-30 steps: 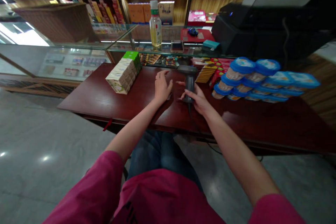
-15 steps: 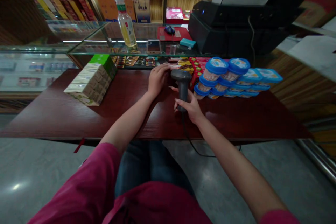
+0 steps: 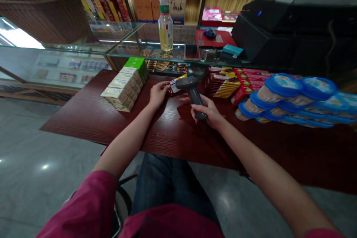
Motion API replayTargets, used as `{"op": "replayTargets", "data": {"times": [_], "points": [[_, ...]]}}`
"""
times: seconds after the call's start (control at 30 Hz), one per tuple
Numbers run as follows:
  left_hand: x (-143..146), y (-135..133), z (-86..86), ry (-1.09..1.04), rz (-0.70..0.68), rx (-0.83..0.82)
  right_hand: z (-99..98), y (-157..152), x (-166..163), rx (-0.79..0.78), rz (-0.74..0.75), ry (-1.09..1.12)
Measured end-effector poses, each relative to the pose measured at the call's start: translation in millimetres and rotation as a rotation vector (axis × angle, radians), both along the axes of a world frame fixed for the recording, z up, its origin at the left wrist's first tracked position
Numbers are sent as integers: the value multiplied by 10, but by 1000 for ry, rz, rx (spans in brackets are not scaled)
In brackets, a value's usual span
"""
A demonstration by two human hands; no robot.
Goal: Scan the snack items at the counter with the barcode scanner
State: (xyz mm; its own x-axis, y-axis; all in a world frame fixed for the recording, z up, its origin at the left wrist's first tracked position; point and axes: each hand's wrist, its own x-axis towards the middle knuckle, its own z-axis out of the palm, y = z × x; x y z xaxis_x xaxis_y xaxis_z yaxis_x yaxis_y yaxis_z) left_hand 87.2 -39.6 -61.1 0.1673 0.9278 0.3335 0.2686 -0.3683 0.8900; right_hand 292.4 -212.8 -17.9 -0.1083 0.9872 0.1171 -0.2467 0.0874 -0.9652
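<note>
My left hand (image 3: 157,95) pinches the left end of a flat red-and-yellow wrapped bar (image 3: 173,87), its pale printed side facing up, over the dark wooden counter (image 3: 164,126). In my right hand (image 3: 210,112) is a grey barcode scanner (image 3: 192,86), fingers wrapped round its handle. The scanner's head hangs over the bar's right end and hides part of it. Behind the scanner, to the right, lies a stack of similar yellow-and-brown bars (image 3: 223,84).
Green-and-cream cartons (image 3: 122,91) stand in a row at left. Red boxes (image 3: 251,80) and blue-lidded tubs (image 3: 281,85) are piled at right. A bottle (image 3: 166,31) stands on the glass display case (image 3: 131,46), with a black machine (image 3: 267,33) to its right.
My left hand has moved left from the bar stack with a wrapped bar in its fingers. The scanner has tilted, its head now over the bar. The view has swung right.
</note>
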Motion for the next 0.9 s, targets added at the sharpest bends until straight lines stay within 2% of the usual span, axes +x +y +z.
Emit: {"op": "replayTargets", "data": {"times": [0.17, 0.37, 0.53, 0.7, 0.8, 0.9], "points": [[16, 75, -45, -52, -37, -106, -89, 34, -51, -15, -53, 0], [-4, 32, 59, 51, -21, 2, -78, -10, -21, 13, -44, 13], [-161, -82, 225, 256, -4, 216, -75, -29, -39, 11, -87, 39], [-380, -82, 262, 563, 104, 247, -60, -38, -46, -14, -123, 53], [-326, -226, 341, 763, 152, 300, -49, -41, -53, -31, -118, 54], [-144, -466, 415, 846, 112, 387, -34, -48, -58, -46, -125, 65]]}}
